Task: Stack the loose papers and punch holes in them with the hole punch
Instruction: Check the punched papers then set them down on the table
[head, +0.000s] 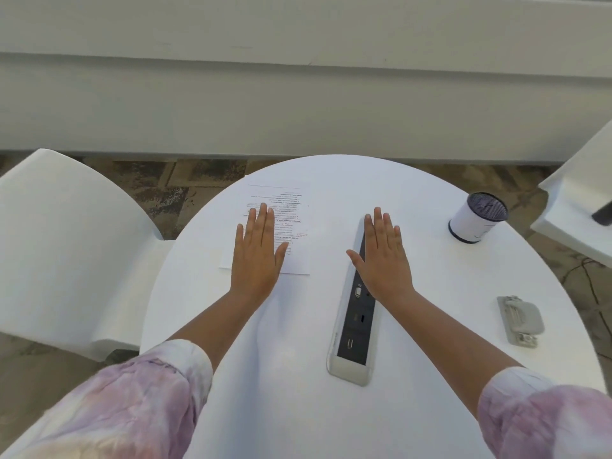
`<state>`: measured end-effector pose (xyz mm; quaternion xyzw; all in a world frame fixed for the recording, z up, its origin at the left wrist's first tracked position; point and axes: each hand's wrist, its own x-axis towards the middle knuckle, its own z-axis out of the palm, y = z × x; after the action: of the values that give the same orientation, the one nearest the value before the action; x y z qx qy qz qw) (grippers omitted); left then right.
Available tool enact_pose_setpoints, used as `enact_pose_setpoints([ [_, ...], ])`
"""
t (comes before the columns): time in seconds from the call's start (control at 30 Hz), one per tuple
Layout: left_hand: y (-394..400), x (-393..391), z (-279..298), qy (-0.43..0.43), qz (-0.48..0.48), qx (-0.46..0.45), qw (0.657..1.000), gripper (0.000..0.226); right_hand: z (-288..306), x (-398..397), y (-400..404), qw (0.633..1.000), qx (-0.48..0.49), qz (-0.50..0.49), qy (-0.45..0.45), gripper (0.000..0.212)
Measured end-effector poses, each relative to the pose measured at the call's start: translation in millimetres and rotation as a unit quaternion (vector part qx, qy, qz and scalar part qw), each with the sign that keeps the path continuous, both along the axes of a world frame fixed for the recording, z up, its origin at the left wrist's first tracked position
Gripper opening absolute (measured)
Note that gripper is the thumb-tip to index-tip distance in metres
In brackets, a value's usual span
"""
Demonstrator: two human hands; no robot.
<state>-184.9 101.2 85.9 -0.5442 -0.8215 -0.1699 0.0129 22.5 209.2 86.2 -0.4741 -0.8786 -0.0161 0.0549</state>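
Resting flat with straight fingers held together, the left hand (256, 251) lies palm down on the printed papers (291, 226), covering their near left part. The sheets sit on the far left part of the round white surface (281, 376), with their text upside down from the head view; a second sheet's edge peeks out at the near left corner, so the pile is not quite squared. How many sheets there are cannot be told.

The right hand (384, 256) is likewise spread flat, palm down, fingers straight and thumb out to the side, holding nothing. It lies over the far end of a long recessed power and data strip (356, 326) with a grey rim and dark face, which runs from the near middle of the surface away toward the far side. Both hands are well apart from each other, with bare white surface between them.

The hole punch (520, 321), a grey, flat-lying tool, sits near the right edge of the surface, well apart from the papers and from both hands. Farther back on the right stands an upright cylindrical mesh pen cup (477, 217), wrapped in white paper.

Both forearms are bare up to pushed-back sleeves (142, 402) of pale pink and lilac tie-dye. A white chair (66, 246) stands to the left of the surface, and another white piece of furniture (579, 200) shows at the right edge.
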Motion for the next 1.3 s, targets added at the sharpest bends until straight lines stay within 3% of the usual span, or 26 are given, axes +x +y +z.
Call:
enact_pose_setpoints([
  [0.3, -4.1, 57.9, 44.5, 0.003, -0.024, 0.043, 0.999, 0.065, 43.6, 58.8, -14.3, 0.999, 0.035, -0.004, 0.011, 0.073],
  [0.67, -13.4, 124.7, 54.2, 0.004, -0.073, 0.057, 0.996, 0.065, 56.1, 142.2, -13.2, 0.999, 0.044, -0.013, 0.001, 0.065],
  [1.0, -14.0, 171.5, 39.5, -0.014, -0.090, 0.030, 0.995, 0.070, 41.6, 207.6, -9.2, 1.000, 0.012, -0.025, -0.008, 0.063],
  [1.3, -24.8, 199.2, 3.8, -0.039, -0.066, 0.000, 0.997, 0.057, 0.7, 234.3, 0.8, 0.997, -0.022, 0.001, -0.068, 0.054],
])
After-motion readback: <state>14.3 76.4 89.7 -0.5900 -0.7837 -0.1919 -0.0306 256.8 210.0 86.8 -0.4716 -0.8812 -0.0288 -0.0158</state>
